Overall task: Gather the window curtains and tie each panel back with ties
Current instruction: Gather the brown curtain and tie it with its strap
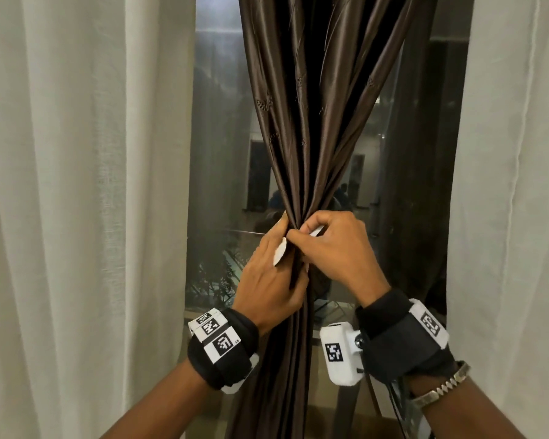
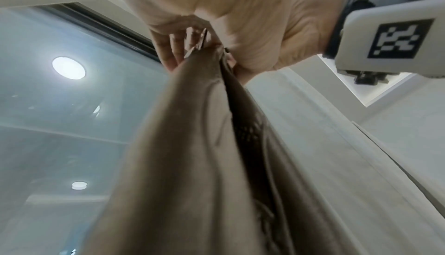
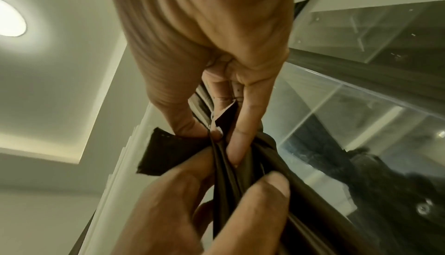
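left sheer: white gauzy curtain [image 1: 76, 185] hangs left of the brown curtain, untouched

left hand: left hand [image 1: 271, 280] curls round the bunched neck, pinching one white end of the tie [image 1: 280, 251]

brown curtain: dark brown satin curtain panel [image 1: 311, 122], dead centre against the window glass [image 1: 219, 153], gathered tight

right hand: right hand [image 1: 336, 248] pinches the tie's other end, just right of the neck

tip: imo keep the bunch squeezed while crossing the ends, or it'll slip loose

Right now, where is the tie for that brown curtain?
In the head view, the tie is at centre, at the gathered waist of the brown curtain, between the left hand and right hand.
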{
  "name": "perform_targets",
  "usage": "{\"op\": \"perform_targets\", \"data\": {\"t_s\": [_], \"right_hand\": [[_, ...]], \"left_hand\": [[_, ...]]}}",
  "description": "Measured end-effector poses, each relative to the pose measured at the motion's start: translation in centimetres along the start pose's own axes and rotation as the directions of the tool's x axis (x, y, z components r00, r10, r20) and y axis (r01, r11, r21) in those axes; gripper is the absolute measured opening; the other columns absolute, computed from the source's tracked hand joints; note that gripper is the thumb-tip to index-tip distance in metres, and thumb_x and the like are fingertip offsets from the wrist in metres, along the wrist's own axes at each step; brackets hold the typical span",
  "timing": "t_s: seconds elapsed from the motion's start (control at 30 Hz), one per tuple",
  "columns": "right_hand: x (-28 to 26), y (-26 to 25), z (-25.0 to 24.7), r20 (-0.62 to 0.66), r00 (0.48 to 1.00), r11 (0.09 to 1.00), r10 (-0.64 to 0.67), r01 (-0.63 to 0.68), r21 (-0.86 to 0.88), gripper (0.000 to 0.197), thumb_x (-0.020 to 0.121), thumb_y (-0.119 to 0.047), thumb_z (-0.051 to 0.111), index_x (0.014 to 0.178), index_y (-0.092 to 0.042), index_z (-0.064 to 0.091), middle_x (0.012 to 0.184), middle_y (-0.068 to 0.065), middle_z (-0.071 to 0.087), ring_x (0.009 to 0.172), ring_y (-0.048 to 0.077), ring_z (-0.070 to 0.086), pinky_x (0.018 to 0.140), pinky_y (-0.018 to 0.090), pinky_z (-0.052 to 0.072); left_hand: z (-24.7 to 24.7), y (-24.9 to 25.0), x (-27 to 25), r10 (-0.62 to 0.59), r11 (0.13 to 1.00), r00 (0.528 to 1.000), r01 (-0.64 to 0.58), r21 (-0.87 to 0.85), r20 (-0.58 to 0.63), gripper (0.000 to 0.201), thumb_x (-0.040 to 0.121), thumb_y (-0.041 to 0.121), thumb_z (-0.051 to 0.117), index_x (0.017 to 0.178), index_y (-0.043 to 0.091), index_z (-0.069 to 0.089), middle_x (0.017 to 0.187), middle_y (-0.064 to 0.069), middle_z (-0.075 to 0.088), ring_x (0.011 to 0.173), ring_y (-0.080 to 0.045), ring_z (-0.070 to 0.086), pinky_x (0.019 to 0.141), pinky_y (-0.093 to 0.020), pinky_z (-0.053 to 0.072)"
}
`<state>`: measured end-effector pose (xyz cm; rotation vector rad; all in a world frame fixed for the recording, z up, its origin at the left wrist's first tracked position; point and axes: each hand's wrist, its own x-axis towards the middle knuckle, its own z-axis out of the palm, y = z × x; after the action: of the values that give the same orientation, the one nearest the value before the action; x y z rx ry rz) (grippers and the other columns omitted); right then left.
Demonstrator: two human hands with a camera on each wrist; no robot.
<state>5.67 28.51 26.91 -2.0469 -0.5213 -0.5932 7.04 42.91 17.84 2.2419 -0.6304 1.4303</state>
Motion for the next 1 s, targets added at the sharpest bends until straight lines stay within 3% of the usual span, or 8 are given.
{"op": "perform_targets", "data": {"t_s": [0.13,0.23,0.33,0.43,0.57,0.63,0.73,1.0], "right_hand": [[0.8,1.0,-0.7,0.089,0.991,0.942,0.096,-0.119,0.315,0.016,0.089,-0.016,0.084,0.085,-0.002,0.078,0.082,0.014,0.081,0.078,0.022,0.083,0.071,0.034,0.068],[1.6,1.8,-1.3,0.170,0.979,0.906,0.114,-0.172,0.386,0.015,0.091,-0.008,0.082,0.092,0.006,0.076,0.086,0.017,0.082,0.083,0.028,0.083,0.068,0.029,0.066],[2.0,2.1,-1.6,0.235,0.970,0.914,0.058,-0.146,0.378,0.016,0.092,-0.002,0.080,0.095,0.012,0.073,0.071,0.005,0.078,0.068,0.014,0.078,0.062,0.022,0.062],[2.2,2.3,-1.7,0.247,0.969,0.923,0.028,-0.120,0.367,0.016,0.092,-0.002,0.080,0.097,0.012,0.073,0.069,0.000,0.076,0.064,0.007,0.075,0.060,0.019,0.059],[2.0,2.5,-1.8,0.228,0.973,0.926,0.013,-0.097,0.364,0.014,0.094,-0.008,0.079,0.098,0.005,0.077,0.087,0.019,0.078,0.068,0.007,0.072,0.059,0.018,0.055],[1.8,2.8,-2.0,0.233,0.973,0.925,0.012,-0.099,0.367,0.011,0.094,-0.009,0.078,0.098,0.002,0.079,0.088,0.014,0.079,0.069,0.007,0.072,0.060,0.018,0.055],[1.9,3.1,-2.1,0.233,0.972,0.918,0.029,-0.118,0.378,0.014,0.093,-0.011,0.081,0.099,0.001,0.080,0.083,0.007,0.078,0.071,0.008,0.072,0.061,0.021,0.055],[1.6,3.3,-2.8,0.288,0.957,0.861,0.031,-0.172,0.478,0.015,0.099,-0.013,0.074,0.107,-0.003,0.082,0.106,0.017,0.082,0.087,0.018,0.078,0.073,0.030,0.064]], "left_hand": [[-2.2,-1.1,-1.5,0.143,0.981,0.987,-0.132,-0.144,0.067,0.062,0.090,0.015,0.069,0.149,0.005,0.054,0.158,-0.014,0.051,0.142,-0.023,0.056,0.118,-0.033,0.047],[-3.2,-1.6,-1.9,0.083,0.963,0.997,-0.078,-0.260,0.009,0.027,0.089,0.009,0.056,0.114,0.020,0.057,0.121,-0.001,0.072,0.099,-0.019,0.072,0.085,-0.044,0.061],[-3.9,-1.5,-0.4,-0.093,0.854,0.996,0.087,-0.513,0.013,0.034,0.100,-0.010,0.044,0.110,0.022,0.044,0.136,-0.002,0.070,0.119,-0.016,0.073,0.098,-0.039,0.061],[-4.7,-1.7,1.6,-0.021,0.878,0.998,0.047,-0.476,0.060,0.031,0.100,-0.005,0.060,0.120,0.018,0.054,0.126,0.002,0.071,0.113,-0.016,0.073,0.092,-0.038,0.062],[-4.9,-2.2,2.9,0.098,0.911,0.979,-0.015,-0.412,0.181,0.020,0.094,0.025,0.080,0.112,0.019,0.073,0.115,0.004,0.059,0.097,-0.018,0.067,0.080,-0.034,0.061],[-4.7,-2.1,3.2,0.098,0.902,0.975,-0.003,-0.431,0.200,0.029,0.092,0.036,0.081,0.115,0.020,0.072,0.113,0.005,0.059,0.093,-0.018,0.066,0.077,-0.034,0.062],[-4.5,-1.8,3.6,0.080,0.909,0.983,-0.003,-0.417,0.167,0.034,0.089,0.038,0.084,0.112,0.022,0.065,0.107,0.008,0.062,0.086,-0.018,0.067,0.070,-0.034,0.062],[-3.0,-1.7,4.0,-0.032,0.863,0.971,0.147,-0.484,0.238,0.032,0.091,0.032,0.082,0.113,0.022,0.061,0.107,0.002,0.060,0.094,-0.021,0.063,0.070,-0.038,0.061]]}}
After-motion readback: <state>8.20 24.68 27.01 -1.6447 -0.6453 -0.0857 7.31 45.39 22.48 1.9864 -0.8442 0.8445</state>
